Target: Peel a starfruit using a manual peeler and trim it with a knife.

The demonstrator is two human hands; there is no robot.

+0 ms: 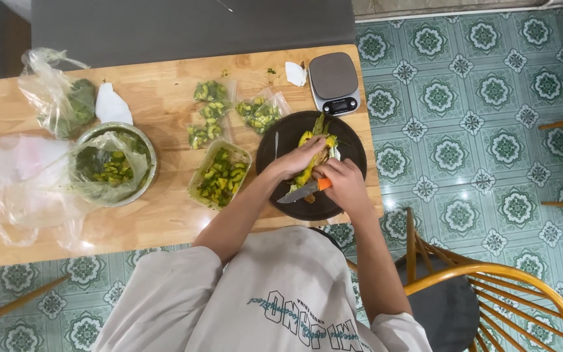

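My left hand presses down on a yellow-green vegetable lying on a round dark plate at the table's right end. My right hand grips a knife with an orange handle; its blade points left under my left hand. A clear tub of cut green pieces stands just left of the plate. Two small clear bags of cut pieces lie behind it.
A metal bowl lined with a plastic bag holds green pieces at the left. A bag of greens and loose plastic lie farther left. A small digital scale sits at the far right corner. A wooden chair stands on the tiled floor.
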